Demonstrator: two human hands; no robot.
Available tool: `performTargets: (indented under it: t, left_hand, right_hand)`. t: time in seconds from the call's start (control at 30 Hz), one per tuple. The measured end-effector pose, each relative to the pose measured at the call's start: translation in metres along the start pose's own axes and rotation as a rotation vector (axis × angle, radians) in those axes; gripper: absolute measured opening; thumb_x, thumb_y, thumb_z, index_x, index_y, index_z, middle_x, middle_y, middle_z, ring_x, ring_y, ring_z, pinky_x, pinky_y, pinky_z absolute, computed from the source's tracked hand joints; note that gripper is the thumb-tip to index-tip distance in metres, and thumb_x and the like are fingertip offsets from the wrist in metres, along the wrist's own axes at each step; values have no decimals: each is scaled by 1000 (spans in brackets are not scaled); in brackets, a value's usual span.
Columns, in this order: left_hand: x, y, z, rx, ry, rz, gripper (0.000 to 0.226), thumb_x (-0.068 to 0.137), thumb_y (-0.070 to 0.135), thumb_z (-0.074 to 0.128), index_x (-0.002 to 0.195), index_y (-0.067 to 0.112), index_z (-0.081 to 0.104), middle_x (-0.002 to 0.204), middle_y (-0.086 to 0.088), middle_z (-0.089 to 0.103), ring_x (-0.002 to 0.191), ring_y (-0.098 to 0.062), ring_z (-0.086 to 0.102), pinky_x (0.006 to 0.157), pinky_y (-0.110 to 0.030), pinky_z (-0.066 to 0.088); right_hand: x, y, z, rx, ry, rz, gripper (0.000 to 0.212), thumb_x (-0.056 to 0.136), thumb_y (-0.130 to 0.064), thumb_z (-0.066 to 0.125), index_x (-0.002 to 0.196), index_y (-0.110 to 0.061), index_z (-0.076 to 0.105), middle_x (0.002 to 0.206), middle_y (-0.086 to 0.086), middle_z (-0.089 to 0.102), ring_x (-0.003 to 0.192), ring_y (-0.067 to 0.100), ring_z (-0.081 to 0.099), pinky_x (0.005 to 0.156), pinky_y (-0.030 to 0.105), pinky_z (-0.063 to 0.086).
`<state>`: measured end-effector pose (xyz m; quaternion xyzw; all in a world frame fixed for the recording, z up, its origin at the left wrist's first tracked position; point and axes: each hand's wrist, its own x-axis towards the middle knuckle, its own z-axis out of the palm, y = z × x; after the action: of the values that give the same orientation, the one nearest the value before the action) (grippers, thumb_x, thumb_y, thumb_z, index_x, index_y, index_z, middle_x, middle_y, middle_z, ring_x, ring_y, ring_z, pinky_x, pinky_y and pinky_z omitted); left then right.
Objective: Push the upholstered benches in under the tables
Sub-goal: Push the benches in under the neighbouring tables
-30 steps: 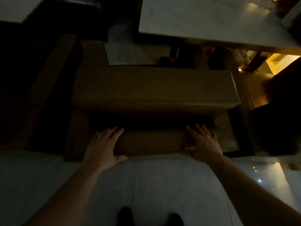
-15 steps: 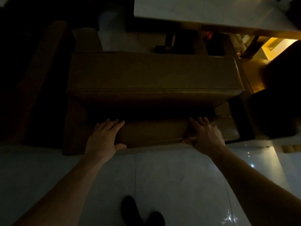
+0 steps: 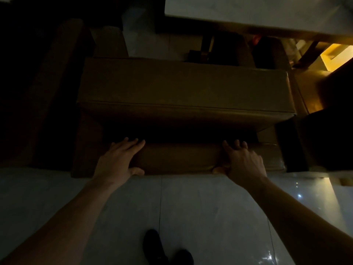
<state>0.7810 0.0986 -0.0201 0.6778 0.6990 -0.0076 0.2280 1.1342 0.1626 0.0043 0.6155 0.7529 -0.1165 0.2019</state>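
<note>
A low brown upholstered bench (image 3: 181, 158) lies across the middle of the dim view, its near edge at the pale tiled floor. My left hand (image 3: 119, 159) rests flat on its left part, thumb hooked over the near edge. My right hand (image 3: 243, 162) grips the right part the same way. Just beyond the fingertips a larger brown padded slab (image 3: 183, 85) sits higher and overhangs the bench, hiding the bench's far part in shadow. A white-topped table (image 3: 257, 10) stands beyond it at the upper right.
Pale glossy floor tiles (image 3: 210, 217) fill the foreground, with my dark shoes (image 3: 152, 243) at the bottom. A dark seat (image 3: 328, 138) stands close on the right, a dark upholstered shape (image 3: 47, 88) on the left. Table legs (image 3: 206, 46) show under the white top.
Both hands stay on the bench's near edge. The bench and the padded slab sit higher in the view, nearer the white table, and my shoes have stepped forward.
</note>
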Motion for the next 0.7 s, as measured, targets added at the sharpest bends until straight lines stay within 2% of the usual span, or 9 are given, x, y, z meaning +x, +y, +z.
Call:
performTargets:
  t: [0.17, 0.43, 0.7]
  left_hand:
    - [26, -15, -15, -19, 23, 30, 97, 76, 51, 77, 154, 38, 20, 162, 8, 20, 149, -19, 10, 120, -47, 13]
    - [53, -32, -31, -10, 63, 38, 98, 73, 47, 81, 153, 35, 25, 160, 4, 27, 147, -22, 17, 119, -50, 18]
    - [47, -30, -24, -25, 136, 46, 97, 71, 48, 83, 152, 32, 31, 157, -1, 34, 145, -26, 25, 119, -51, 18]
  right_hand:
    - [17, -13, -7, -1, 49, 12, 108, 75, -81, 57, 157, -28, 13, 157, 13, 28, 142, 38, 31, 102, 55, 47]
    - [42, -31, -17, -16, 68, 23, 109, 73, -85, 54, 156, -25, 16, 154, 15, 34, 138, 39, 38, 97, 52, 49]
    - [38, -30, -16, 3, 52, 20, 107, 76, -84, 52, 158, -25, 14, 157, 16, 30, 142, 39, 33, 102, 55, 46]
